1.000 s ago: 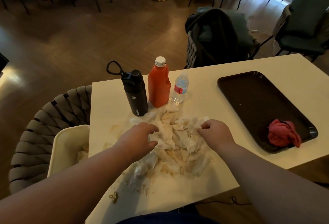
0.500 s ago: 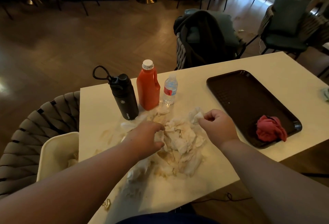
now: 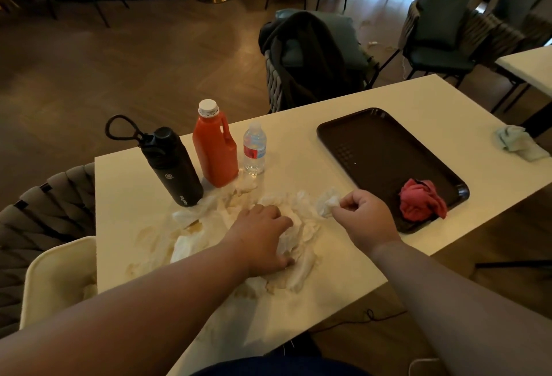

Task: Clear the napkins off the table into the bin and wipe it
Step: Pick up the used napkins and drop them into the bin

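A heap of crumpled, stained white napkins (image 3: 301, 226) lies in the middle of the white table (image 3: 298, 143). My left hand (image 3: 260, 235) lies on top of the heap with its fingers curled into the paper. My right hand (image 3: 363, 214) pinches one napkin (image 3: 327, 204) at the heap's right edge. A cream bin (image 3: 56, 277) stands against the table's left edge with some napkins inside. A red cloth (image 3: 422, 199) lies bunched on the near end of a dark brown tray (image 3: 379, 148).
A black flask (image 3: 171, 166), an orange bottle (image 3: 215, 145) and a small water bottle (image 3: 254, 148) stand just behind the heap. A pale cloth (image 3: 519, 143) lies at the table's far right. Woven chairs stand at the left (image 3: 38, 211) and behind the table (image 3: 304, 62).
My right hand has drawn a napkin off the heap's right side and moved right. My left hand has slid further over the heap, bunching it. The camera view has shifted.
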### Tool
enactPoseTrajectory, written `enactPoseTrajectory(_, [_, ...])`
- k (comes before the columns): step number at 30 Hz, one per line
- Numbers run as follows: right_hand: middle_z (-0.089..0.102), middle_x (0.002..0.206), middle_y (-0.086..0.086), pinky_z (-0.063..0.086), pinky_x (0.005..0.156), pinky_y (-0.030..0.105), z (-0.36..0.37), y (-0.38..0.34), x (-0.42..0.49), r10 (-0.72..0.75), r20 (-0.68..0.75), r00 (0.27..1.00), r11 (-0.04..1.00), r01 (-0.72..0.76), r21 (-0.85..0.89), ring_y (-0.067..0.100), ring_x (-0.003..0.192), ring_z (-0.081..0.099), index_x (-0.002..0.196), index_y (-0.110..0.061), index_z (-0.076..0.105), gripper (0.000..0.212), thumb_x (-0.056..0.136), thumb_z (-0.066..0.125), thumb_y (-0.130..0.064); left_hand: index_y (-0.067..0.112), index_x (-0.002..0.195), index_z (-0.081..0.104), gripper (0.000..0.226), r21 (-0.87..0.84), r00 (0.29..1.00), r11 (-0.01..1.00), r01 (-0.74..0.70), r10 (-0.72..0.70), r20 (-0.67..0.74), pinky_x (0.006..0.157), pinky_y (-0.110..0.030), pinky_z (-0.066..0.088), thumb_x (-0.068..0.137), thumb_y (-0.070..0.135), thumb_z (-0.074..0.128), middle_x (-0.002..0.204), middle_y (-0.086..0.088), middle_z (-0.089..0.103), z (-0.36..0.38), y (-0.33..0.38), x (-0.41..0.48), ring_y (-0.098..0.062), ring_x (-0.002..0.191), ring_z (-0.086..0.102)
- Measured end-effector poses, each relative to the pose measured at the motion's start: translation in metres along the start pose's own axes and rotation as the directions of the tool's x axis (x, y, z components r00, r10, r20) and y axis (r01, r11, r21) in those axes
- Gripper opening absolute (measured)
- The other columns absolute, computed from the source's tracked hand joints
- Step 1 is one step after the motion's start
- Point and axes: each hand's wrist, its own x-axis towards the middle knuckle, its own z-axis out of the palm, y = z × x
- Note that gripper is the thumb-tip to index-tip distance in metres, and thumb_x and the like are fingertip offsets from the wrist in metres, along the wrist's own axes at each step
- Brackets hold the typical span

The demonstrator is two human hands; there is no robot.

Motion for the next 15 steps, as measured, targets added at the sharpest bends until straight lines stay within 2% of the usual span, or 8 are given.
enactPoseTrajectory(2, [0.064, 0.072, 0.003, 0.044, 0.056, 0.027, -0.002, 0.004, 0.000, 0.013, -0.016, 1.000, 1.000, -0.013, 0.014, 0.016, 0.065, 0.056, 0.077, -0.016, 0.067, 0.009, 0.083, 0.074, -0.017, 0.034, 0.144, 0.050, 0.065, 0.095, 0.981, 0.977, -0.193, 0.195, -0.014, 0.109, -0.043, 0.039, 0.086, 0.060, 0.064, 0.137, 0.004, 0.052, 0.001, 0.015, 0.000, -0.023, 0.128, 0.046])
enactPoseTrajectory(3, [0.065, 0.072, 0.003, 0.044, 0.056, 0.027, -0.003, 0.006, 0.000, 0.013, -0.019, 1.000, 1.000, -0.012, 0.013, 0.016, 0.065, 0.057, 0.077, -0.015, 0.067, 0.009, 0.083, 0.074, -0.017, 0.032, 0.144, 0.050, 0.062, 0.140, 0.958, 0.948, -0.285, 0.284, 0.023, 0.106, -0.044, 0.041, 0.088, 0.054, 0.064, 0.135, 0.001, 0.054, 0.005, 0.024, 0.000, -0.024, 0.125, 0.047])
enactPoseTrajectory(5, [0.066, 0.074, 0.003, 0.045, 0.057, 0.027, -0.004, 0.008, -0.001, 0.007, -0.015, 1.000, 1.000, -0.007, -0.001, 0.016, 0.067, 0.058, 0.078, -0.016, 0.067, 0.010, 0.084, 0.074, -0.018, 0.028, 0.148, 0.045, 0.060, 0.248, 0.924, 0.891, -0.381, 0.359, 0.131, 0.103, -0.046, 0.043, 0.093, 0.044, 0.063, 0.136, -0.006, 0.053, 0.017, 0.044, 0.002, -0.029, 0.123, 0.048])
enactPoseTrajectory(9, [0.063, 0.070, 0.000, 0.045, 0.057, 0.028, -0.007, 0.015, -0.002, 0.006, -0.015, 1.000, 1.000, -0.007, -0.010, 0.014, 0.065, 0.056, 0.076, -0.017, 0.066, 0.012, 0.083, 0.075, -0.019, 0.026, 0.157, 0.032, 0.061, 0.471, 0.906, 0.793, -0.386, 0.231, 0.354, 0.109, -0.052, 0.031, 0.101, 0.034, 0.053, 0.145, -0.018, 0.046, 0.036, 0.066, 0.009, -0.042, 0.135, 0.036])
enactPoseTrajectory(13, [0.062, 0.068, -0.001, 0.045, 0.057, 0.027, -0.012, 0.021, -0.001, 0.009, -0.023, 1.000, 1.000, -0.009, -0.012, 0.013, 0.063, 0.055, 0.074, -0.017, 0.066, 0.012, 0.083, 0.074, -0.018, 0.019, 0.153, 0.039, 0.057, 0.528, 0.891, 0.771, -0.356, 0.109, 0.441, 0.119, -0.060, 0.015, 0.101, 0.033, 0.054, 0.152, -0.021, 0.041, 0.042, 0.068, 0.013, -0.045, 0.144, 0.026])
enactPoseTrajectory(15, [0.062, 0.068, -0.001, 0.045, 0.057, 0.027, -0.013, 0.023, -0.002, 0.009, -0.024, 1.000, 1.000, -0.009, -0.007, 0.013, 0.063, 0.055, 0.074, -0.017, 0.066, 0.011, 0.083, 0.074, -0.017, 0.016, 0.148, 0.047, 0.050, 0.532, 0.888, 0.772, -0.347, 0.088, 0.452, 0.119, -0.060, 0.013, 0.101, 0.030, 0.054, 0.149, -0.018, 0.045, 0.043, 0.068, 0.013, -0.042, 0.142, 0.028])
